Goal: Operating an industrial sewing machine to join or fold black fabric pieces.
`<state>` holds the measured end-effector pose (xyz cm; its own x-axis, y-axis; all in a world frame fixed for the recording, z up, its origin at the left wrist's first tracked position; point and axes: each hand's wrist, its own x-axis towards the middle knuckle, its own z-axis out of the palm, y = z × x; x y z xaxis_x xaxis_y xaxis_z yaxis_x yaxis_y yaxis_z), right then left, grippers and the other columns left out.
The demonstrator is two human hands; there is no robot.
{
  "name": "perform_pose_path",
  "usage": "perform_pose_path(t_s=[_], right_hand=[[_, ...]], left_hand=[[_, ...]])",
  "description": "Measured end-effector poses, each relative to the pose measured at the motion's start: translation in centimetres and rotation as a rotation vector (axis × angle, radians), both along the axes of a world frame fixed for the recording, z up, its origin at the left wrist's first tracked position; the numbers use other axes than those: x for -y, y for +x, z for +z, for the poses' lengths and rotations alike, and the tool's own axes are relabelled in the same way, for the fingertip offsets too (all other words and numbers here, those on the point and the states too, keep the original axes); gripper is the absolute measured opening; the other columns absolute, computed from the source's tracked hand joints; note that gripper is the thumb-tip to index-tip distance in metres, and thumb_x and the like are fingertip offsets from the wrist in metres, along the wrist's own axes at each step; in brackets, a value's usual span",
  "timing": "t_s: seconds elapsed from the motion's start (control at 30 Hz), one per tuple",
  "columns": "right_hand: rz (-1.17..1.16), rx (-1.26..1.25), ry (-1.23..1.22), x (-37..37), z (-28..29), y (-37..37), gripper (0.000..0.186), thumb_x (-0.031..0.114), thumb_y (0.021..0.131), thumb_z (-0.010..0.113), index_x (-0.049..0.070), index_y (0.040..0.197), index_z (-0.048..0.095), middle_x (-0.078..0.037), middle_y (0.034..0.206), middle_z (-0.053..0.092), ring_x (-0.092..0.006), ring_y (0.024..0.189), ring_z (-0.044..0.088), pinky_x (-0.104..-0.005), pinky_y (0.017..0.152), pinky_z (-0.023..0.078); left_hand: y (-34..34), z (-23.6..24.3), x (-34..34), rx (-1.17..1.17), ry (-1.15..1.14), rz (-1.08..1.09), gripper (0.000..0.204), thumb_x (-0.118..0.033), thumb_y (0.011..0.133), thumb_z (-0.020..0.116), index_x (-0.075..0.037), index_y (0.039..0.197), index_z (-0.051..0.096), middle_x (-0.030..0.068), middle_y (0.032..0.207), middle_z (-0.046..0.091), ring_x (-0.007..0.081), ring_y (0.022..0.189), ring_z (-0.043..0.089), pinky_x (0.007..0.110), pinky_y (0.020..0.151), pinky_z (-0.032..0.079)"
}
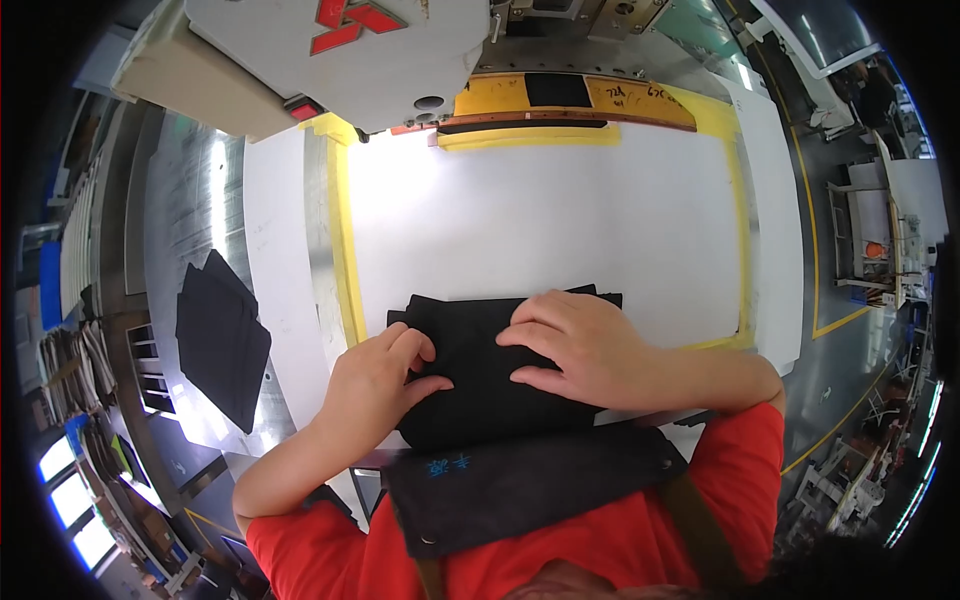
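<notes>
A stack of black fabric pieces point(468, 335) lies at the near edge of the white work surface point(560, 220), in front of my body. Its layers stick out unevenly at the far corners. At the left part of the stack, my left hand point(382, 375) rests with curled fingers and the thumb apart from them. My right hand point(580, 350) lies over the right part, fingers bent and spread, with a gap above the thumb. Black fabric shows between the fingers and thumb of each hand. Neither hand visibly pinches a layer.
A large pale machine head point(255, 60) overhangs the far left. Yellow tape point(345, 230) borders the white surface. Another pile of black pieces point(222, 340) lies on the metal table at left. A yellow bar point(490, 95) runs along the back. My dark apron point(530, 490) meets the near edge.
</notes>
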<state>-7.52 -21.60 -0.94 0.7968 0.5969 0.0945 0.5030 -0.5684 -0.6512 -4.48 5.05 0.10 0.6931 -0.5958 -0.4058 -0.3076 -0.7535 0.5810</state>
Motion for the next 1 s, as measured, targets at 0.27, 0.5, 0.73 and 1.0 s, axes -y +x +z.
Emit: perform_pose_path(t_s=[0.27, 0.5, 0.73, 1.0], right_hand=[[-0.337, -0.148, -0.247, 4.5, 2.6, 0.1, 0.063, 0.026, 0.073, 0.079, 0.007, 0.128, 0.054, -0.010, 0.127, 0.054, -0.0297, 0.117, 0.054, -0.0387, 0.097, 0.045], [-0.513, -0.238, -0.102, 7.2, 3.8, -2.8, 0.049, 0.019, 0.080, 0.074, 0.008, 0.124, 0.057, -0.010, 0.121, 0.058, -0.0260, 0.110, 0.058, -0.0355, 0.094, 0.046], [-0.601, -0.348, 0.098, 8.8, 3.0, -3.0, 0.038, 0.017, 0.088, 0.067, 0.008, 0.124, 0.059, -0.007, 0.119, 0.062, -0.0190, 0.106, 0.061, -0.0329, 0.090, 0.046], [-0.511, -0.393, 0.114, 8.0, 1.9, -2.1, 0.037, 0.021, 0.090, 0.066, 0.006, 0.123, 0.060, -0.007, 0.118, 0.063, -0.0187, 0.106, 0.061, -0.0329, 0.090, 0.046]], left_hand=[[2.2, -0.1, 2.2, 0.491, -0.233, -0.062, 0.065, -0.022, 0.060, 0.088, -0.004, 0.112, 0.054, 0.0107, 0.104, 0.058, 0.0313, 0.093, 0.060, 0.041, 0.076, 0.050], [3.9, 1.0, 4.5, -0.004, 0.102, -0.361, 0.036, -0.019, 0.074, 0.077, 0.001, 0.100, 0.061, 0.0137, 0.092, 0.058, 0.0318, 0.087, 0.060, 0.037, 0.079, 0.049], [5.0, 0.9, 1.3, -0.352, -0.219, 0.313, 0.036, -0.017, 0.088, 0.069, 0.005, 0.115, 0.059, 0.0121, 0.097, 0.068, 0.0164, 0.086, 0.065, 0.029, 0.081, 0.051], [4.9, 0.5, 0.6, -0.257, -0.172, 0.353, 0.041, -0.022, 0.089, 0.068, 0.006, 0.117, 0.058, 0.0144, 0.095, 0.069, 0.0198, 0.085, 0.066, 0.031, 0.082, 0.052]])
